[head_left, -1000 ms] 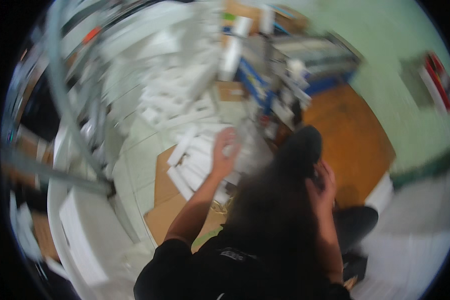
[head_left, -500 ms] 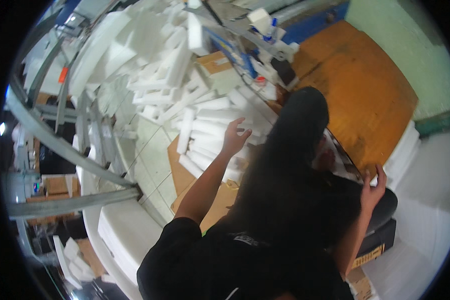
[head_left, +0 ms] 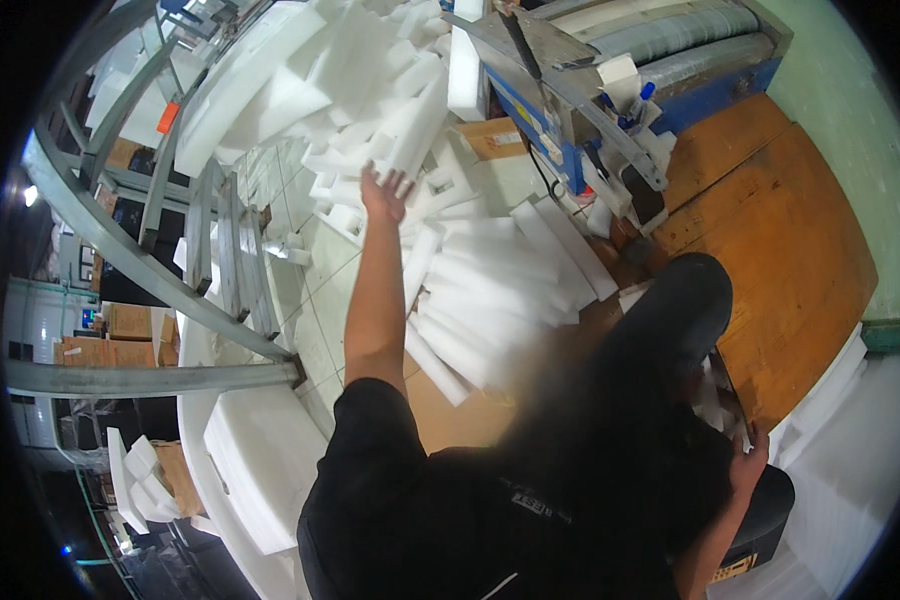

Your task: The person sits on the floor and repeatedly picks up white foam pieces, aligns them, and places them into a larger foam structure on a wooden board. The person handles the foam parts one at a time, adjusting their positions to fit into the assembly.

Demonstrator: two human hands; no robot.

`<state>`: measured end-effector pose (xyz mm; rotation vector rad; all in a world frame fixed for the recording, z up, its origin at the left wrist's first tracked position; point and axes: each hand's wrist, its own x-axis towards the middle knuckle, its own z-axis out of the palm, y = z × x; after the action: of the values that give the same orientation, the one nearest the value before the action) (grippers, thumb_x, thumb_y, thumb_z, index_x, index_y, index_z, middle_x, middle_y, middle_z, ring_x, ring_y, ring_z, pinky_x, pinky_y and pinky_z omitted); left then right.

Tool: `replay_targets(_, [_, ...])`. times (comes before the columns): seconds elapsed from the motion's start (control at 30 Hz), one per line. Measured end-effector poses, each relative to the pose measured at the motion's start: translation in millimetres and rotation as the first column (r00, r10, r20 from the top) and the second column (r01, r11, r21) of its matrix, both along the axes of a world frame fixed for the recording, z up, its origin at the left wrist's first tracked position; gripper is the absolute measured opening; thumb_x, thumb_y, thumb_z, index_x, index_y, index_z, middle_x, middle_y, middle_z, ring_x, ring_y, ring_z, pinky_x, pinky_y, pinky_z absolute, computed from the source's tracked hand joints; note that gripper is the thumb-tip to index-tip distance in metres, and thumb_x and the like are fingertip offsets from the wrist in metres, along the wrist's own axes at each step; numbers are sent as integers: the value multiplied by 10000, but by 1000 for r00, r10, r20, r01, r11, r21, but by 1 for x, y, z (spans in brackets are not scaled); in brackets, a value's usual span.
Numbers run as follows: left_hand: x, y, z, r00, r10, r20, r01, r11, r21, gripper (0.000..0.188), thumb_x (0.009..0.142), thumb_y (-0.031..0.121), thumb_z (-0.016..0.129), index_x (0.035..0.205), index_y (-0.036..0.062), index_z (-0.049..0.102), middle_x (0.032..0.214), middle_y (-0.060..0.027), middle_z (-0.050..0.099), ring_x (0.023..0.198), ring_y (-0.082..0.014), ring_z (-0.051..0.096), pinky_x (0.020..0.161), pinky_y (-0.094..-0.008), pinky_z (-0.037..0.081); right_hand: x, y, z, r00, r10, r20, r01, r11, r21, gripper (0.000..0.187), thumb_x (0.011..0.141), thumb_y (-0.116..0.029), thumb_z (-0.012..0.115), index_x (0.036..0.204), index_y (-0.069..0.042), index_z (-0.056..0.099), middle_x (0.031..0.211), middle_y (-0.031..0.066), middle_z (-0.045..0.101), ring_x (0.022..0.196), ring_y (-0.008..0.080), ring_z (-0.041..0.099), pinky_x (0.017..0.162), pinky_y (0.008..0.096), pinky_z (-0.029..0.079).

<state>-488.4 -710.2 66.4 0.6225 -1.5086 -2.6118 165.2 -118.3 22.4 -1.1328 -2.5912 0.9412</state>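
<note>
My left hand (head_left: 386, 195) is stretched out forward, open with its fingers spread, over a heap of white foam pieces (head_left: 410, 130). Whether it touches any of them I cannot tell. Closer to me, several white foam strips (head_left: 490, 285) lie bunched side by side on a brown cardboard sheet (head_left: 460, 415). My right hand (head_left: 748, 462) rests by my knee at the near corner of an orange-brown wooden board (head_left: 790, 270). Its thumb and fingers are apart, and I see nothing held in it.
A blue-framed machine with rollers (head_left: 670, 50) stands at the back right. A metal rack (head_left: 150, 270) rises on the left, beside a large white foam block (head_left: 260, 465). A cardboard box (head_left: 495, 138) lies behind the strips. White sheets (head_left: 850, 430) stand at the right.
My left hand has reached farther forward, from above the foam strips to the heap, and its fingers have spread. The view has shifted, showing more of the machine. My right hand stays by the board's corner.
</note>
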Motion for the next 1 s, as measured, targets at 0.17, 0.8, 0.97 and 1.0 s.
replay_targets(0.17, [-105,-27,68,991,120,-67,-113,988,101,1160,857,595,685,1659,115,-3,1687,-243,153,1522,-431,284,1189,-643,284,-6,-7,11,998,39,54,-43,997,70,505,866,-43,723,1349,20,590,1223,242,649,1104,407,624,971,442,495])
replay_targets(0.8, [-174,-70,175,894,195,-404,-134,975,174,599,898,236,667,1408,4,454,1428,-183,523,1261,-413,566,1040,-602,532,-80,-39,65,974,148,169,-137,988,-75,561,845,-77,746,1367,10,562,1235,284,676,1194,453,632,1033,482,494])
replay_targets(0.97, [-144,-41,221,875,144,-461,-51,977,208,624,881,201,707,1389,-46,443,1379,-212,544,1218,-418,596,1034,-594,546,-86,-42,51,976,189,110,-168,971,-172,545,852,-99,752,1354,14,574,1272,266,667,1187,411,657,1012,469,525])
replay_targets(1.0, [-133,-25,234,874,151,-461,-61,977,204,631,874,193,719,1387,-48,442,1370,-211,549,1210,-416,602,1033,-592,548,-84,-40,50,975,216,57,-204,963,-174,545,853,-106,754,1353,15,574,1282,263,663,1186,409,659,1011,472,528])
